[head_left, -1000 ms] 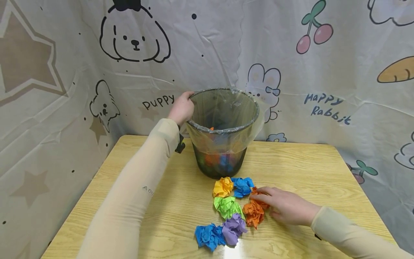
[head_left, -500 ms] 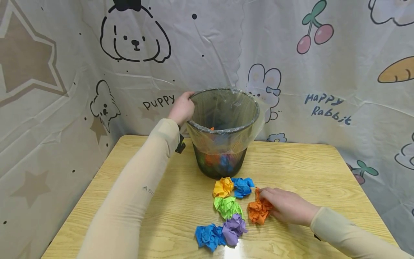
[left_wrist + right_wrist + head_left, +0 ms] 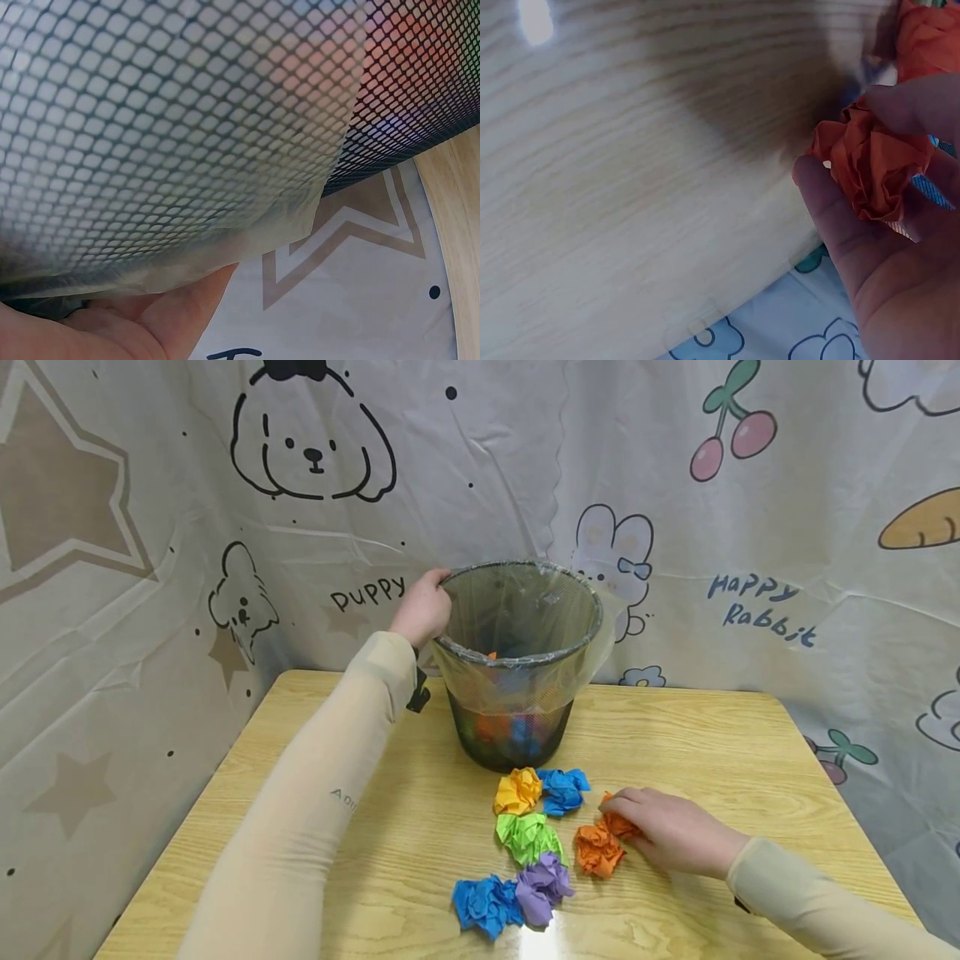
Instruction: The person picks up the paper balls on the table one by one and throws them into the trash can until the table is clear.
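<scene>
My left hand (image 3: 423,610) grips the left rim of a black mesh wastebasket (image 3: 517,727) lined with a clear plastic bag (image 3: 480,685). In the left wrist view, the thumb and fingers of that hand (image 3: 165,322) curl over the bagged rim. My right hand (image 3: 675,831) holds a crumpled orange paper ball (image 3: 874,161) between thumb and fingers, low over the table. A second orange paper ball (image 3: 598,850) lies just left of it. Colored paper shows through the basket's mesh.
Near the basket lie a yellow (image 3: 517,791) and a blue paper ball (image 3: 564,791). Closer to me are a green (image 3: 528,837), a purple (image 3: 544,889) and another blue paper ball (image 3: 487,906). A printed curtain (image 3: 480,460) hangs behind the wooden table (image 3: 697,735).
My right hand has closed on one orange ball and drawn it slightly right. The other orange ball shifted a little right and now lies beside the hand. My left hand keeps its place.
</scene>
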The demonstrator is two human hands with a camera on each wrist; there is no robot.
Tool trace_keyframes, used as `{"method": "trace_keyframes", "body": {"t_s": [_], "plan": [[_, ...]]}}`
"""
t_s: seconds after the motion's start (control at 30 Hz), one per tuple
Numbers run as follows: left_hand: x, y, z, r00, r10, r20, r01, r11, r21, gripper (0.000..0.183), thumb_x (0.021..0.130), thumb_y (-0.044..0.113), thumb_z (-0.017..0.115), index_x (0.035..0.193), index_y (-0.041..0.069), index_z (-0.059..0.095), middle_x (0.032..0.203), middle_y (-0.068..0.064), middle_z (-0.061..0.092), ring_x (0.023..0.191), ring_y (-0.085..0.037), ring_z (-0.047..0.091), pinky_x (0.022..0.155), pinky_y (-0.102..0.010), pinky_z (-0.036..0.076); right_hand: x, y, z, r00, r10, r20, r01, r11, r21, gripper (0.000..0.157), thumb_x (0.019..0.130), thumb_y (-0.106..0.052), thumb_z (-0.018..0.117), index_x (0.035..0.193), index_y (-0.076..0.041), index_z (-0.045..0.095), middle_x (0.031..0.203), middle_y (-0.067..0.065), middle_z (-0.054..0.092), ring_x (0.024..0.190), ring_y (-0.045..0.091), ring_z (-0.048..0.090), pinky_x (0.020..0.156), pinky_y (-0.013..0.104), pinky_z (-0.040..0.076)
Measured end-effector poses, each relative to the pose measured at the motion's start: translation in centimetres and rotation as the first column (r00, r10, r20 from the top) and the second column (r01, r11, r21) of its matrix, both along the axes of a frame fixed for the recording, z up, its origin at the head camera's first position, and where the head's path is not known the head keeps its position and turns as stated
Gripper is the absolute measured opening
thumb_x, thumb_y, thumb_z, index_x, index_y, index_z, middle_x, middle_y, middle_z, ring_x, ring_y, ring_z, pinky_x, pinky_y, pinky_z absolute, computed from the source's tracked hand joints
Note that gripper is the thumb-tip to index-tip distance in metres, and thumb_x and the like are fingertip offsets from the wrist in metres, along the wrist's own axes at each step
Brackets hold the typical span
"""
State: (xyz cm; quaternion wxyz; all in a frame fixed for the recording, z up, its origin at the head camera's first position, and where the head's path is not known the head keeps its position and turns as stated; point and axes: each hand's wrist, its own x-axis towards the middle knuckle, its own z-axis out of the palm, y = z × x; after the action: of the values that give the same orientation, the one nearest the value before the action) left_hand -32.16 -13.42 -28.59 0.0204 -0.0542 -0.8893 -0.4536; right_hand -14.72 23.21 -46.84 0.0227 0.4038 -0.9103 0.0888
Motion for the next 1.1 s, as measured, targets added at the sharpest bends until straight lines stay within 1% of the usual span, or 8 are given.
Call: {"method": "trace_keyframes", "body": {"t_s": [0.1,0.2,0.33,0.43,0.5,0.77,1.0,1.1], "plan": [[-0.1,0.0,0.0,1.0,0.003,-0.007,-0.003,1.0,-0.001,0.055,0.107,0.009,0.02,0.16,0.008,0.033,0.162,-0.013,0.036,0.129,-0.029,0.045,0.099,-0.042,0.041,-0.2,0.2,0.5,1.0,-0.018,-0.004,0.018,1.0,0.002,0.041,0.09,-0.008,0.075,0.13,-0.012,0.066,0.118,-0.004,0.065,0.103,0.014,0.064,0.087,0.039,0.056],[-0.2,-0.1,-0.1,1.0,-0.004,-0.009,0.004,1.0,0.003,0.055,0.106,0.008,0.02,0.16,0.008,0.033,0.162,-0.013,0.036,0.13,-0.03,0.045,0.097,-0.041,0.042,-0.5,0.3,1.3,1.0,-0.014,-0.012,0.014,1.0,0.002,0.041,0.09,-0.009,0.075,0.13,-0.012,0.068,0.119,-0.001,0.066,0.104,0.017,0.064,0.087,0.041,0.056],[-0.2,-0.1,-0.1,1.0,-0.011,-0.007,0.011,1.0,0.005,0.056,0.106,0.008,0.02,0.161,0.009,0.032,0.162,-0.013,0.035,0.124,-0.03,0.049,0.08,-0.039,0.042,-0.6,0.5,2.2,0.999,0.009,-0.05,-0.01,1.0,-0.013,0.041,0.088,-0.007,0.077,0.129,-0.013,0.07,0.119,0.002,0.067,0.104,0.02,0.066,0.087,0.043,0.057],[-0.1,-0.1,-0.1,1.0,-0.012,-0.005,0.012,1.0,0.007,0.056,0.107,0.008,0.019,0.161,0.01,0.032,0.163,-0.012,0.035,0.123,-0.029,0.049,0.074,-0.038,0.041,-0.7,0.6,2.8,0.997,0.014,-0.078,-0.017,0.999,-0.03,0.04,0.087,-0.004,0.077,0.125,-0.014,0.071,0.12,0.002,0.067,0.105,0.021,0.066,0.086,0.043,0.057],[-0.1,-0.1,-0.1,1.0,-0.012,-0.006,0.012,1.0,0.005,0.056,0.107,0.008,0.02,0.161,0.01,0.032,0.163,-0.012,0.035,0.126,-0.029,0.048,0.076,-0.037,0.041,-0.8,0.5,3.4,0.996,0.014,-0.09,-0.017,0.999,-0.039,0.038,0.087,-0.003,0.077,0.123,-0.015,0.071,0.121,0.001,0.067,0.105,0.021,0.066,0.086,0.042,0.057],[-0.1,-0.1,-0.2,1.0,-0.011,0.001,0.011,1.0,0.017,0.056,0.107,0.008,0.02,0.161,0.009,0.032,0.163,-0.013,0.035,0.128,-0.03,0.046,0.083,-0.04,0.041,-1.4,0.5,6.4,0.99,-0.008,-0.14,-0.006,0.995,-0.098,0.032,0.088,-0.005,0.08,0.118,-0.013,0.074,0.121,0.001,0.068,0.108,0.021,0.066,0.087,0.042,0.056],[-0.2,-0.1,-0.2,1.0,-0.01,0.001,0.01,1.0,0.008,0.055,0.107,0.009,0.019,0.161,0.01,0.032,0.162,-0.012,0.035,0.118,-0.03,0.052,0.07,-0.036,0.04,-2.1,0.8,9.5,0.985,-0.061,-0.159,0.037,0.988,-0.148,0.032,0.09,-0.005,0.077,0.12,-0.014,0.073,0.126,0.003,0.067,0.114,0.025,0.065,0.09,0.046,0.055],[-0.2,-0.1,-0.3,1.0,-0.008,0.001,0.008,1.0,0.002,0.056,0.107,0.009,0.019,0.161,0.011,0.032,0.162,-0.012,0.035,0.119,-0.029,0.051,0.071,-0.035,0.04,-2.4,0.8,10.9,0.984,-0.074,-0.16,0.047,0.985,-0.169,0.032,0.091,-0.005,0.076,0.121,-0.014,0.072,0.127,0.003,0.066,0.114,0.024,0.064,0.09,0.045,0.055]]}}
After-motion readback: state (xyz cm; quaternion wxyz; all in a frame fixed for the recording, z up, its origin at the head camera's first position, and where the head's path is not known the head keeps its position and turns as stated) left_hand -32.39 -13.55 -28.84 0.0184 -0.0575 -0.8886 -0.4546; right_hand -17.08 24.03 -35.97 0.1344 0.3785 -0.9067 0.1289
